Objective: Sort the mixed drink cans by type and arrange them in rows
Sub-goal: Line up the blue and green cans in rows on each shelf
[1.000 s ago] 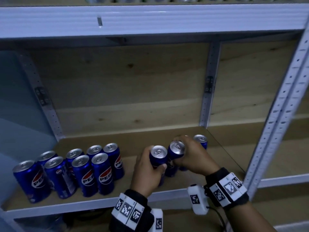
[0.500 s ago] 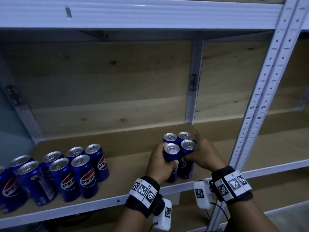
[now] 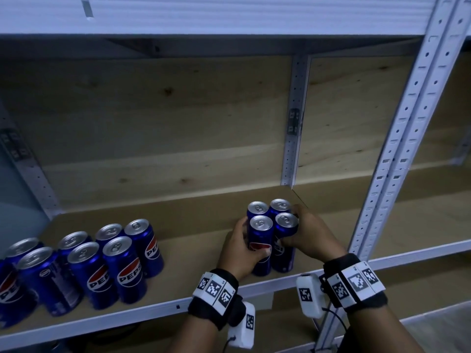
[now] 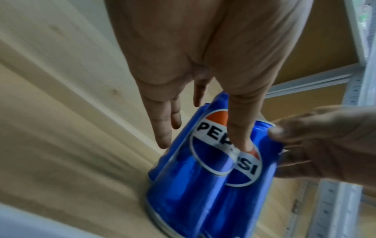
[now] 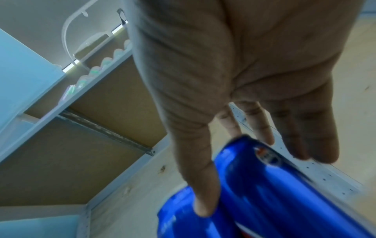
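Four slim blue Pepsi cans stand in a tight two-by-two block at the right end of the wooden shelf (image 3: pixel 193 225). My left hand (image 3: pixel 253 235) grips the front-left can (image 3: pixel 261 224), thumb across its label and fingers along its left side. My right hand (image 3: pixel 288 226) grips the front-right can (image 3: pixel 286 220), thumb on the front and fingers reaching round to the rear-right can (image 3: pixel 280 205). In the left wrist view my left hand (image 4: pixel 203 145) lies on the Pepsi logo (image 4: pixel 209 138). In the right wrist view my right hand (image 5: pixel 260 183) straddles a blue can (image 5: pixel 264 185).
Several wider Pepsi cans (image 3: pixel 122 268) stand in two rows at the shelf's left end. A white perforated upright (image 3: pixel 397 149) rises just right of my hands, and a rear post (image 3: pixel 293 138) stands behind the block. The upper shelf's rail (image 3: pixel 229 16) hangs overhead.
My hands carried two slim cans to the right and set them in front of the two rear cans, closing the block. Over the last half second they barely moved.
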